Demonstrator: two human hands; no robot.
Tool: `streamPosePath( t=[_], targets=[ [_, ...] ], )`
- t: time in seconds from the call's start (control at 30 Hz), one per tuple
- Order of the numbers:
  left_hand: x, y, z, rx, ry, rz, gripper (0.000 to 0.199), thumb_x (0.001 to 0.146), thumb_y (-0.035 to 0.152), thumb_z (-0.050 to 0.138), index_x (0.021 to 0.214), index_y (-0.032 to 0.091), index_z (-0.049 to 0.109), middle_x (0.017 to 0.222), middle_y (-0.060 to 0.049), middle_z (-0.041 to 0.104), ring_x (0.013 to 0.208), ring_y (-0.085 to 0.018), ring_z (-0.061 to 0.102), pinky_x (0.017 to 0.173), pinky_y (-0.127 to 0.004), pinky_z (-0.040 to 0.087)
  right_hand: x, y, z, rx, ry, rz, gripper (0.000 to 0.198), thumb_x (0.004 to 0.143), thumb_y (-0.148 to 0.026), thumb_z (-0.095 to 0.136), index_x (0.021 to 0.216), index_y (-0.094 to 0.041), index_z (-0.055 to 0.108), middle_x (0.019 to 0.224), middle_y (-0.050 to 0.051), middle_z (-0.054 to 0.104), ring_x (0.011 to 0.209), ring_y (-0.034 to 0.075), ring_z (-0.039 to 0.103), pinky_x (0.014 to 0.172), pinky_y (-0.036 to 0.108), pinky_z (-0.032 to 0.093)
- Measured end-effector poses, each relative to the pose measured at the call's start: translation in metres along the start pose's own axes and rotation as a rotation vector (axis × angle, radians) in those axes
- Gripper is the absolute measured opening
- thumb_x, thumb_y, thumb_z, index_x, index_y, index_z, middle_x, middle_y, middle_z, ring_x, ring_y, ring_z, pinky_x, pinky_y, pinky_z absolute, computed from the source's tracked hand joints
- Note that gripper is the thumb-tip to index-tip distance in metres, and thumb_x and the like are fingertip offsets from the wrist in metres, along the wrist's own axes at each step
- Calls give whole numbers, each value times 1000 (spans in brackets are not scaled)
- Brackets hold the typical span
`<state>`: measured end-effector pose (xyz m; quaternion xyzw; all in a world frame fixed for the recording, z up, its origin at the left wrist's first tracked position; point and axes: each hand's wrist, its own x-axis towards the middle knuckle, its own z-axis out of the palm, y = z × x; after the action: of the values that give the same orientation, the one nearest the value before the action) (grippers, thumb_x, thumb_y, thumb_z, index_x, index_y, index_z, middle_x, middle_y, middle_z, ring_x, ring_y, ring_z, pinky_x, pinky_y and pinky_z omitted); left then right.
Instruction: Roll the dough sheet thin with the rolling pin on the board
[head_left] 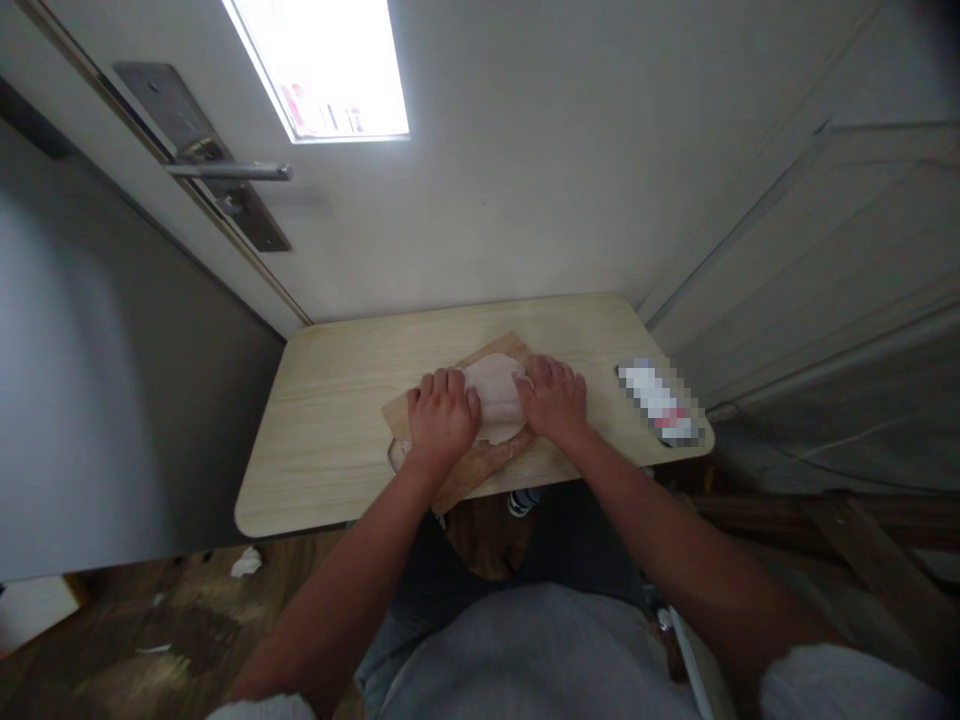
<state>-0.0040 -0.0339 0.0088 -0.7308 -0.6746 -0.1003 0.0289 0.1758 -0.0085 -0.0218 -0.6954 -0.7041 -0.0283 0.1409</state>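
A pale, flat, rounded sheet (pixel 496 372), like dough or clay, lies on a brown board or paper (pixel 474 470) set askew on the table. My left hand (pixel 444 415) is at the sheet's left edge, fingers curled and thumb toward the middle. On the right edge rests my right hand (pixel 553 395), also closed, its thumb pointing inward. A faint line runs across the sheet between both hands. Whatever lies under the curled fingers is hidden. Pale crumbs or smears show along the near side of the brown piece.
The small wooden-topped table (pixel 322 400) stands against a white door with a metal handle (pixel 229 172). A phone (pixel 660 402) with a blurred screen lies at the table's right end. Crumpled tissue (pixel 246 562) lies on the floor, and a wooden frame (pixel 780 520) stands at right.
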Motion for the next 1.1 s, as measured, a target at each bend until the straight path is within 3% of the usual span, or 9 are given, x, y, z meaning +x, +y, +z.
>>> streamPosePath(
  t=[0.17,0.43,0.63,1.1],
  targets=[
    [11,-3,0,-48,44,37,39,97,38,37,126,20,56,135,-14,58,122,-32,50,101,-47,36,12,1,4,32,-33,6,54,102,-51,32,139,-18,52,137,16,57,121,29,50,97,42,36],
    [28,-5,6,-51,-29,31,42,97,41,38,132,23,53,135,-14,57,122,-33,50,101,-48,37,25,-3,1,30,-28,32,57,101,-58,29,137,-19,52,133,16,58,118,30,49,93,40,36],
    [40,-7,8,-31,-104,14,42,99,44,33,126,23,56,125,-15,60,117,-33,53,96,-48,40,34,-7,0,7,-23,55,57,100,-62,29,129,-20,56,119,16,61,112,31,51,87,39,37],
    [69,-11,18,-10,-58,26,47,100,40,23,107,18,64,110,-15,67,102,-32,61,88,-50,41,62,-10,-1,28,-15,73,72,97,-71,23,118,-13,59,108,19,66,104,31,59,85,39,36]
  ],
)
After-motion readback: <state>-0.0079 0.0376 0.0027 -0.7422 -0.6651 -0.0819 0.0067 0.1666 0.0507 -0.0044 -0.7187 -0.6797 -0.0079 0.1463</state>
